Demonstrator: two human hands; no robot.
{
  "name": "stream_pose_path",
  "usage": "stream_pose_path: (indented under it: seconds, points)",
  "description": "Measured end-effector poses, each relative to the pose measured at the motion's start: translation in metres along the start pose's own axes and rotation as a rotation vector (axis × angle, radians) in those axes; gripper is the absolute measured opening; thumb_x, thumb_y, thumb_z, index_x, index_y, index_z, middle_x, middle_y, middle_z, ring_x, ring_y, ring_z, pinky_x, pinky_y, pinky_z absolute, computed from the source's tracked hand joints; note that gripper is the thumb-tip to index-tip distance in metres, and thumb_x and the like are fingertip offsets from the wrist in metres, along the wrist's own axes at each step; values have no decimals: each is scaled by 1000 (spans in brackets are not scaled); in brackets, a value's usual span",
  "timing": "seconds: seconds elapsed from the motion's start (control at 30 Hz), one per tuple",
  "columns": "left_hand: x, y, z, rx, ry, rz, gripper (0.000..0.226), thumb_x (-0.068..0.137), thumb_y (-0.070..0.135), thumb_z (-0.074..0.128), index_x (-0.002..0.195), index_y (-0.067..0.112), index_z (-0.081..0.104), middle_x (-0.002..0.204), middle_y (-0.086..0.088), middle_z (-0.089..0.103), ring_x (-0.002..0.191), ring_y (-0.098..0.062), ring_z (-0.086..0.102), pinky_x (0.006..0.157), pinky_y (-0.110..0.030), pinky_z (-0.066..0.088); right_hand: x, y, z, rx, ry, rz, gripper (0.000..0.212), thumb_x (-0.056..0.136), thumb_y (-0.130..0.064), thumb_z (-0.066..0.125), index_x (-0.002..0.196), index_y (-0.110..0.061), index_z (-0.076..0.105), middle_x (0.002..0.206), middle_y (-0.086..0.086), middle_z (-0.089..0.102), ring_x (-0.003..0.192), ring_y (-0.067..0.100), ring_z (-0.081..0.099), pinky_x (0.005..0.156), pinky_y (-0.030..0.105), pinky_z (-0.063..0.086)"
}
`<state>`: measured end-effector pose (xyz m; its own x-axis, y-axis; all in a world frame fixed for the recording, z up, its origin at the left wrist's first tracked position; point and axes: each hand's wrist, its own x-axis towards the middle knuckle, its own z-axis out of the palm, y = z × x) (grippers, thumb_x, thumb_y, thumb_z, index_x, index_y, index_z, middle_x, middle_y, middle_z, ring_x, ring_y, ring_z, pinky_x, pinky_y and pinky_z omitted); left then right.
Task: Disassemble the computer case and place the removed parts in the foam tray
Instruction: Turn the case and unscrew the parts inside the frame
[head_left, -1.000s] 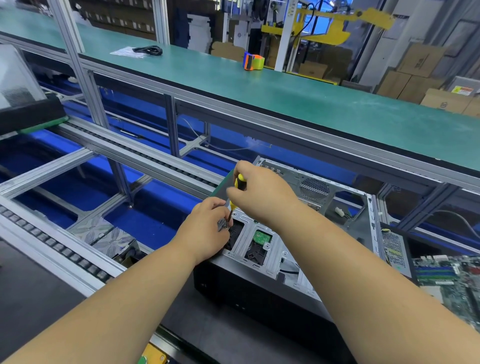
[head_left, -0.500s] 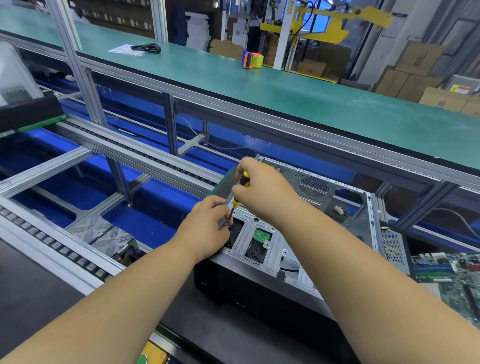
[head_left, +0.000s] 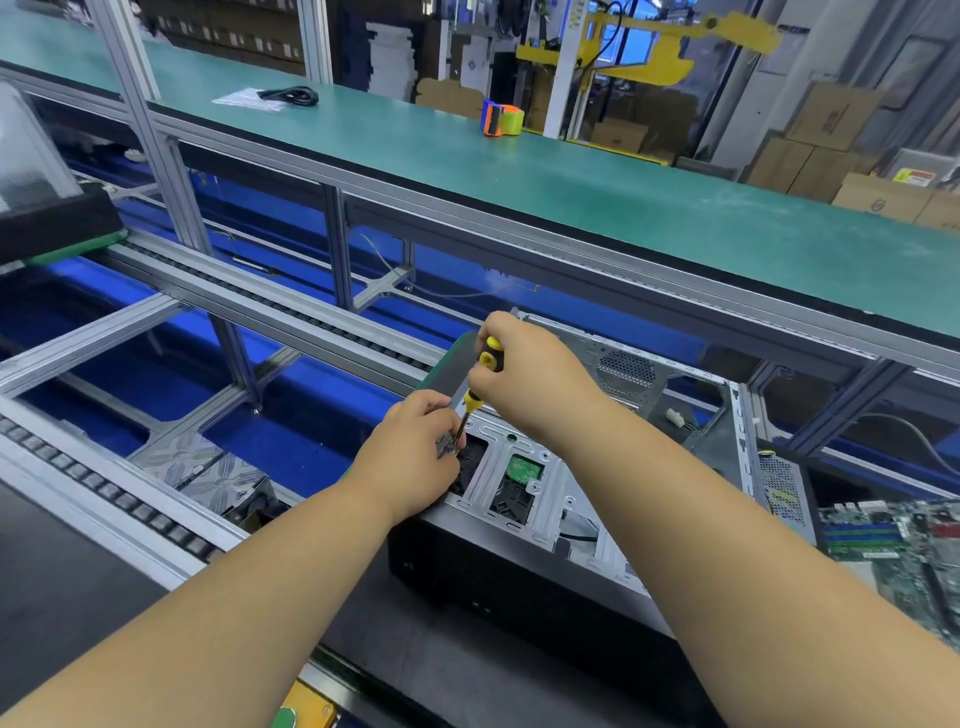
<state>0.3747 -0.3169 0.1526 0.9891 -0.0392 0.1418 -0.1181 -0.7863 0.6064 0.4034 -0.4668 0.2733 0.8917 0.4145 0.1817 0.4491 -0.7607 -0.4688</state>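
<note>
Head view: screwdriver (head_left: 485, 364) inside right grip (head_left: 524, 379).

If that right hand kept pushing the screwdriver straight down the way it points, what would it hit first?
Most likely the metal drive bracket at the computer case's near-left corner, where the left hand steadies the shaft of the screwdriver gripped by the right hand; the tip is hidden.

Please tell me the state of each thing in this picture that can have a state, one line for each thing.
computer case: lying on its side, side panel off, inside open to view.
screwdriver: held tilted, tip down at the case's metal frame.
right hand: grips the screwdriver handle.
left hand: fingers curled at the screwdriver tip, pinching a small metal part.
circuit board: out of the case, lying flat beside it.
</note>
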Motion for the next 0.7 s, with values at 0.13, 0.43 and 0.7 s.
stream_pose_path:
  seconds: [0.13, 0.43, 0.7]
  points:
    - [-1, 1, 0, 0, 0, -12, 18, 80, 20, 62, 90, 35, 60, 130, 23, 37, 125, -10, 33, 94, -33, 42, -2, -2, -1, -54, -1, -20, 10, 88, -27, 54, 95, -20, 55, 87, -2, 57, 77, 21, 52, 61, 31, 40]
    - [-2, 3, -2, 6, 2, -9, 18, 81, 20, 64, 92, 35, 60, 131, 21, 39, 126, -11, 35, 97, -35, 44, -1, 1, -2, -63, -13, -43, 8, 95, -26, 53, 101, -20, 53, 81, -4, 58, 70, 19, 51, 59, 32, 39]
    - [-2, 3, -2, 10, 0, -9, 17, 82, 20, 62, 95, 32, 61, 135, 19, 39, 127, -12, 36, 95, -35, 45, -5, 2, 2, -89, 31, -25, 9, 91, -29, 52, 94, -21, 49, 81, -2, 52, 69, 20, 49, 52, 30, 30]
